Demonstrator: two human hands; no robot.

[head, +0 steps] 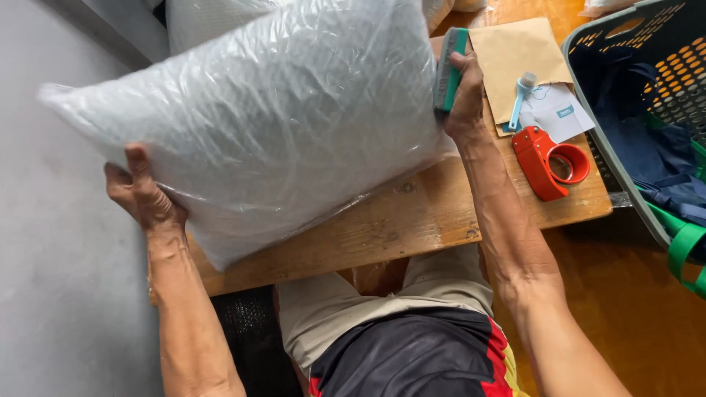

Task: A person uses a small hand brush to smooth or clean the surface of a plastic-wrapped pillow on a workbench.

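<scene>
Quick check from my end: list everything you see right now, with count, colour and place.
Plastic-wrapped grey pillow-like bundle: one, clear wrap over grey, held above the table.
Teal-and-grey block: one, at the bundle's right edge, under the right hand.
Wooden table: one, brown, under the bundle.
Brown paper envelope: one, on the table.
White paper slip: one, beside the envelope.
Light blue small tool: one, on the envelope.
Orange-red tape dispenser: one, table's right end.
Grey-green plastic basket: one, far right, holding dark blue cloth.
Left hand: gripping the bundle's lower left.
Right hand: on the block.
</scene>
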